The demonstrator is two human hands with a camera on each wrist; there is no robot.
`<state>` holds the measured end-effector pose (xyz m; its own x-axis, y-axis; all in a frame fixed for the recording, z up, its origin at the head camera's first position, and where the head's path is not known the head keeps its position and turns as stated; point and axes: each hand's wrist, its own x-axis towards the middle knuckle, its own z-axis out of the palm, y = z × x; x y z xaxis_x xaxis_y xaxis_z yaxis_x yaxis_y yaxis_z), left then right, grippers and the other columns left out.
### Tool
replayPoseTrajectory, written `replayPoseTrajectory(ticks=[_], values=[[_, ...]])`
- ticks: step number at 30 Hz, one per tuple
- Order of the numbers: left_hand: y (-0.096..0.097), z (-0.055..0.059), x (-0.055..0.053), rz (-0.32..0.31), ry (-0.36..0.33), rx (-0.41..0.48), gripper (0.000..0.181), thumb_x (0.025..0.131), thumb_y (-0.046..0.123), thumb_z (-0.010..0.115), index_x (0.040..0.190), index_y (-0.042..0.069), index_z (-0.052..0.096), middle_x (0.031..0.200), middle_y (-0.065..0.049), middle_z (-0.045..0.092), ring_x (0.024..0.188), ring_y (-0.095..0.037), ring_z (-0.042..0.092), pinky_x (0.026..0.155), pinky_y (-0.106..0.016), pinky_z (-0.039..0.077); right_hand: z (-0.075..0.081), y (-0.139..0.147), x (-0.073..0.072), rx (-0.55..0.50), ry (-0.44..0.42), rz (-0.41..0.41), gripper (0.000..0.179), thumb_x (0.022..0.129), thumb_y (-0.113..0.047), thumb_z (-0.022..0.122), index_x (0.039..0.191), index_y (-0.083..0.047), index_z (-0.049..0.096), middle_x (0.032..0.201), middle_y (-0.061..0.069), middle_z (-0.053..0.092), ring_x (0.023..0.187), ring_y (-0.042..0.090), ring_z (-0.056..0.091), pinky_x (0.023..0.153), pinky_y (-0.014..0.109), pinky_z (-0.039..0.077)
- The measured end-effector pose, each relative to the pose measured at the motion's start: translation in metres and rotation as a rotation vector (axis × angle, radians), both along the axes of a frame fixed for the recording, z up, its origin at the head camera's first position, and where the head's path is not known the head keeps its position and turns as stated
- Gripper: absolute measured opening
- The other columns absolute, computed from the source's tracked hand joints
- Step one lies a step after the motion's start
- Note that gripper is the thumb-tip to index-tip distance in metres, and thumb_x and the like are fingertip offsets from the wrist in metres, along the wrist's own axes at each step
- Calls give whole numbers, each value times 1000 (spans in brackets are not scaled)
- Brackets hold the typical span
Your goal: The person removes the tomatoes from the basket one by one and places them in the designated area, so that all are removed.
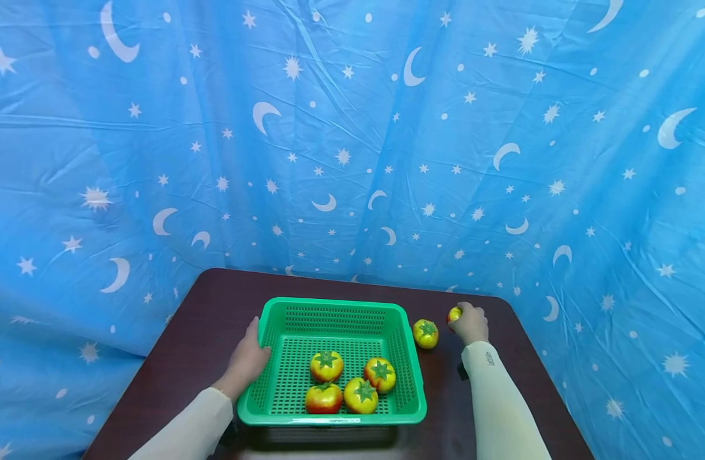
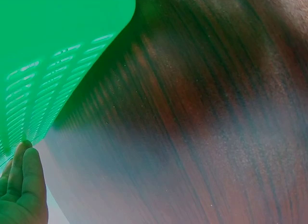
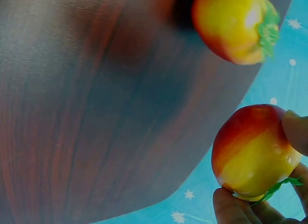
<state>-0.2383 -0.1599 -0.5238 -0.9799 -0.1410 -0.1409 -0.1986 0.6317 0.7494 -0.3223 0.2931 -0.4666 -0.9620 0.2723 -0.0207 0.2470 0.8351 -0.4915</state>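
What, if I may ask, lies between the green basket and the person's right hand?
In the head view, one yellow-and-red fruit lies on the table between the green basket and the right hand, which holds a second fruit.

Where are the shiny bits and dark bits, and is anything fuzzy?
Head view: a dark shadow below the green basket's near edge; left wrist view: pale glare clouding the table's grain; right wrist view: white shine on the upper fruit, its green top fuzzier than the held fruit.
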Motion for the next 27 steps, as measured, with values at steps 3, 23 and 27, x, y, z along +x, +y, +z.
replayPoseTrajectory(ticks=[3, 23, 27], values=[[0, 0, 0, 1, 1, 1, 76, 93, 9, 46, 151, 3, -3, 148, -32, 26, 130, -48, 37, 99, -62, 38, -6, 0, 3, -8, 3, 7, 57, 82, -9, 69, 133, 4, 47, 121, 32, 46, 103, 43, 45, 89, 54, 45], [-1, -1, 0, -3, -1, 3, 76, 93, 10, 45, 152, 4, -3, 148, -32, 25, 129, -48, 37, 97, -61, 39, -25, 5, 6, -14, -17, -18, 55, 82, -5, 68, 133, 4, 47, 122, 32, 44, 102, 43, 45, 92, 56, 45], [0, 0, 0, 0, -3, -2, 76, 93, 10, 45, 152, 4, -2, 148, -32, 26, 129, -48, 39, 96, -61, 40, -28, 3, 9, 0, -20, -15, 54, 82, -3, 66, 133, 3, 48, 124, 32, 43, 105, 43, 45, 94, 56, 44]])
